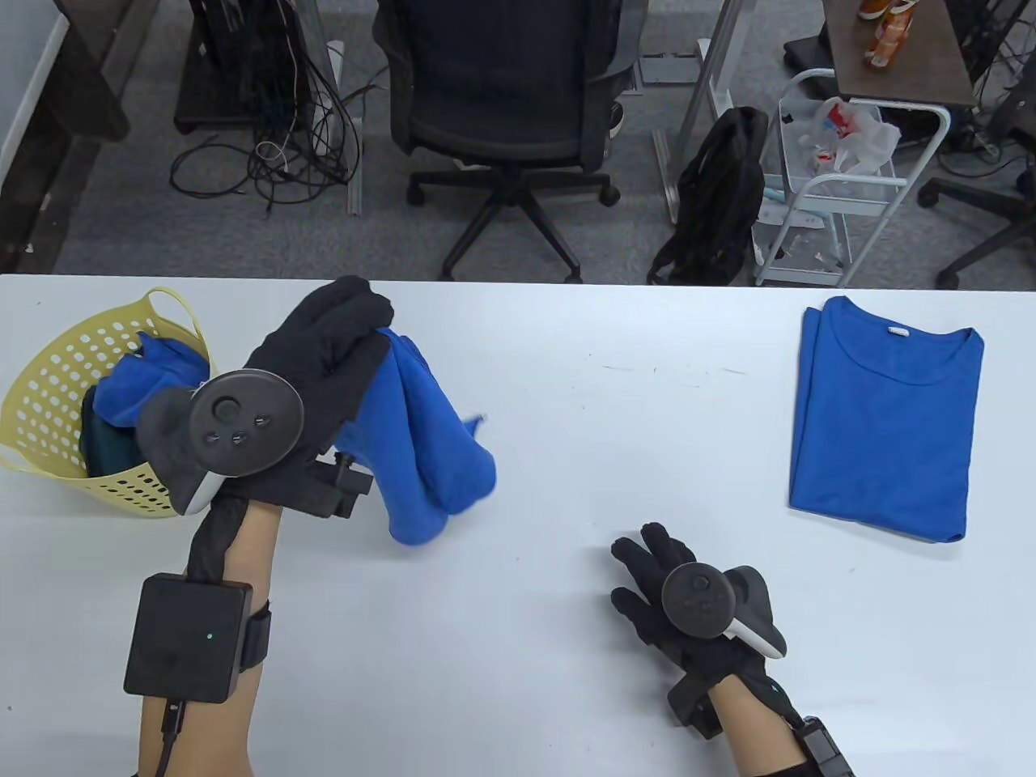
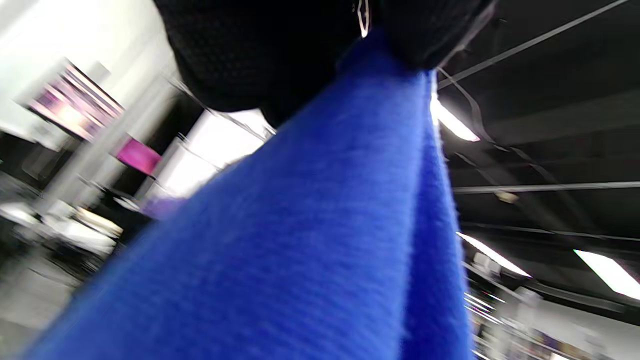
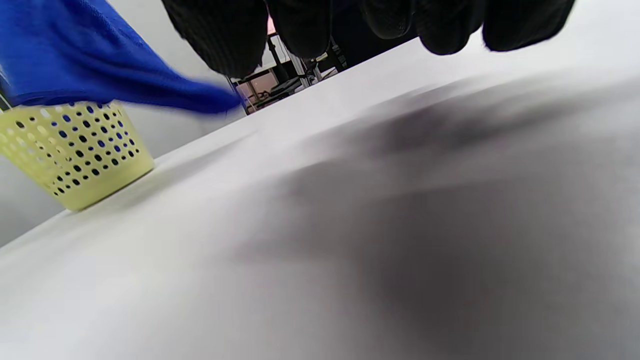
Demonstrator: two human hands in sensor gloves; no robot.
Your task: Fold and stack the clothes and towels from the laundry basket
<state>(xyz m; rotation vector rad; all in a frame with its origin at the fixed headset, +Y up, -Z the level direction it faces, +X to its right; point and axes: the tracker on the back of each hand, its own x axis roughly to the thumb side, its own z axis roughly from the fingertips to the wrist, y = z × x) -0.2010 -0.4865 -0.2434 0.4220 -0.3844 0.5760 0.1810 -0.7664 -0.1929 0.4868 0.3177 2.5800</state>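
Observation:
My left hand (image 1: 340, 348) grips a bright blue towel (image 1: 429, 437) by its top and holds it up above the table, right of the yellow laundry basket (image 1: 48, 388). The towel hangs in folds below the fingers; it fills the left wrist view (image 2: 320, 240). The basket holds more blue cloth (image 1: 146, 380) and something dark. My right hand (image 1: 655, 575) hovers low over the bare table near the front, fingers spread and empty. A folded blue T-shirt (image 1: 886, 421) lies flat at the far right.
The white table (image 1: 615, 421) has bare room in the middle between towel and T-shirt. The basket also shows in the right wrist view (image 3: 75, 155) with the towel (image 3: 100, 65) above it. An office chair (image 1: 502, 105) and a cart (image 1: 842, 186) stand beyond the far edge.

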